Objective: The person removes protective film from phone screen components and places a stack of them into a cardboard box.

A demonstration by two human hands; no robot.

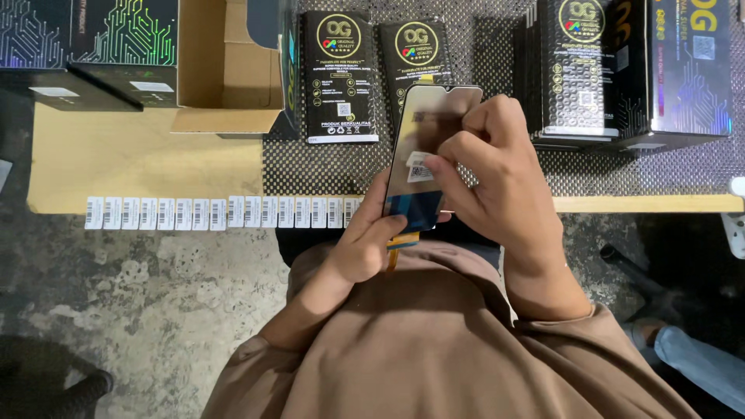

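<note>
The left hand grips the lower edge of a phone screen panel, fingers closed round it, and holds it tilted up over the near edge of the table. An orange ribbon cable hangs from the panel's bottom end. The right hand is curled, its fingertip pressed on a small white barcode sticker on the panel's face; it grasps nothing else.

Step in hand, by my judgement: fixing the sticker to the panel. It appears seated; the next move calls for a firm rub along its edges while the left hand keeps the panel from flexing, with care for the cable.

Labels: a row of white barcode stickers hangs side by side along the table's front edge, left of the hands.

Packages: two flat black sleeves with round gold emblems lie on the mesh mat behind the panel. An open brown carton stands to the left, beside dark boxes with coloured line patterns. A stack of black boxes stands at the right.
</note>
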